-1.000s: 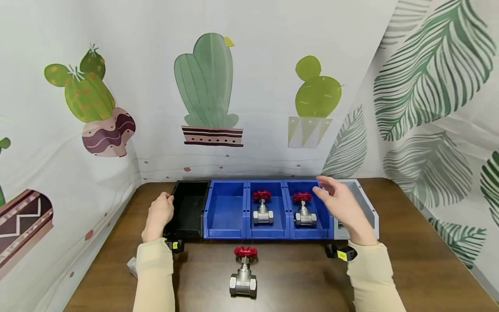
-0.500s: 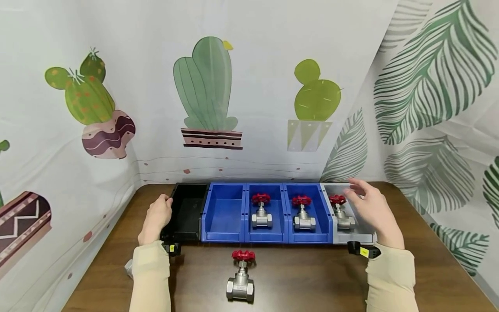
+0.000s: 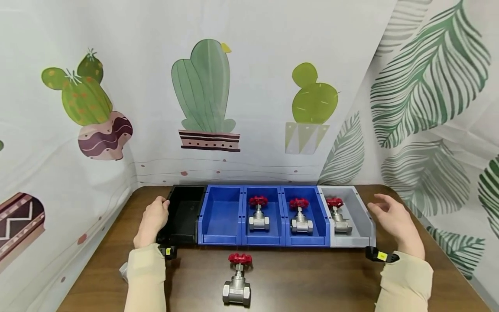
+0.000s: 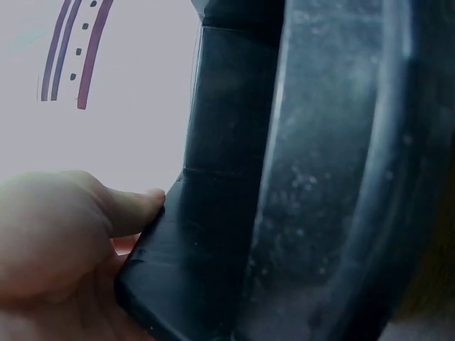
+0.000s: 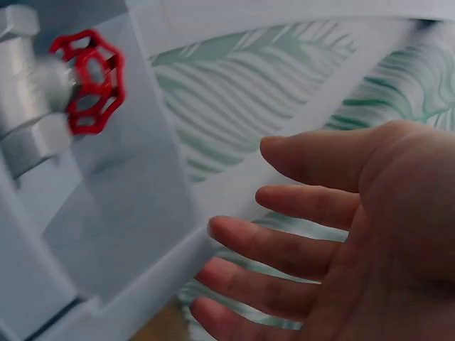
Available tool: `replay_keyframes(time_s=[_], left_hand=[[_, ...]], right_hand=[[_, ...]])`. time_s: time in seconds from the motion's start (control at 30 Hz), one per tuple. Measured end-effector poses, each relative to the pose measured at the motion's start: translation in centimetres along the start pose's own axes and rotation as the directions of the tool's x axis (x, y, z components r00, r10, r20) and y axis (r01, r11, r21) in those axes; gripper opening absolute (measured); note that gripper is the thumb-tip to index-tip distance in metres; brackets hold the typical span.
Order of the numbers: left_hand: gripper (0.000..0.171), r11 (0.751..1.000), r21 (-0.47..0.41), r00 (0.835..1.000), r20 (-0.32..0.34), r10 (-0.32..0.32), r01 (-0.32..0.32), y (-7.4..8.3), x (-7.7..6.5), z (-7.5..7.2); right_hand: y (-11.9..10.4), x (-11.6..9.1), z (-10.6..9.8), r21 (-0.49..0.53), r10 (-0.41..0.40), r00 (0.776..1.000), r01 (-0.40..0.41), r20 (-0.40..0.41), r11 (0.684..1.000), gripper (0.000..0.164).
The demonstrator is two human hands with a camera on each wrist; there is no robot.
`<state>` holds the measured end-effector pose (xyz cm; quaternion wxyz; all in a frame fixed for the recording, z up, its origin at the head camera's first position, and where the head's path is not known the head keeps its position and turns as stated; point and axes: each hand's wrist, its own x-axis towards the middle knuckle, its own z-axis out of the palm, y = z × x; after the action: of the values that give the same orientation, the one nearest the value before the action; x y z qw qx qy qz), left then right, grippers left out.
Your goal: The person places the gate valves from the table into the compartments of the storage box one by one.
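My left hand (image 3: 152, 220) holds the left wall of a black bin (image 3: 185, 214), its thumb on the rim and its fingers outside, as the left wrist view shows. Right of the grey bin (image 3: 364, 225), my right hand (image 3: 398, 223) is held apart from the wall with nothing in it. In the right wrist view its fingers (image 5: 277, 245) are spread and loosely bent. Inside the grey bin lies a gate valve (image 3: 340, 221) with a red handwheel. Two similar valves lie in the middle blue bin (image 3: 259, 219) and right blue bin (image 3: 301, 222).
One more gate valve (image 3: 237, 288) lies on the wooden table (image 3: 304, 277) before the bins. The left blue bin (image 3: 222, 214) stands beside the black one. A grey metal piece (image 3: 124, 271) is partly hidden by the left sleeve. Printed cloth (image 3: 253, 95) hangs behind.
My right hand has moved right, from over the grey bin to beyond its right side, uncovering the valve inside. The left hand keeps its hold on the black bin.
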<state>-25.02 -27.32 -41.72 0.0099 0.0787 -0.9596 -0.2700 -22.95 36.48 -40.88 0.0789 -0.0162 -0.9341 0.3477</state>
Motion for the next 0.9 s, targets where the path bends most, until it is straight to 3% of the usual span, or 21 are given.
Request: replay_keyframes(time_s=[0.23,0.7,0.9], left_hand=[[0.037,1.0,-0.006,1.0,-0.013,-0.006,0.006,-0.4,0.0,0.2],[0.036,1.0,0.016,0.998,-0.055,0.022,-0.021,-0.4,0.2,0.3],[0.038,1.0,0.015,0.999,-0.04,0.005,-0.004,-0.2,0.3,0.3]], right_hand=[[1.1,0.5,1.1,-0.012,0.012,0.998,-0.011,0.069,1.0,0.052],[1.0,0.6,2.1,0.002,0.028,0.995,-0.028,0.094,1.0,0.049],[1.0,0.9,2.4,-0.007,0.055,0.994,-0.055,0.094,0.998,0.05]])
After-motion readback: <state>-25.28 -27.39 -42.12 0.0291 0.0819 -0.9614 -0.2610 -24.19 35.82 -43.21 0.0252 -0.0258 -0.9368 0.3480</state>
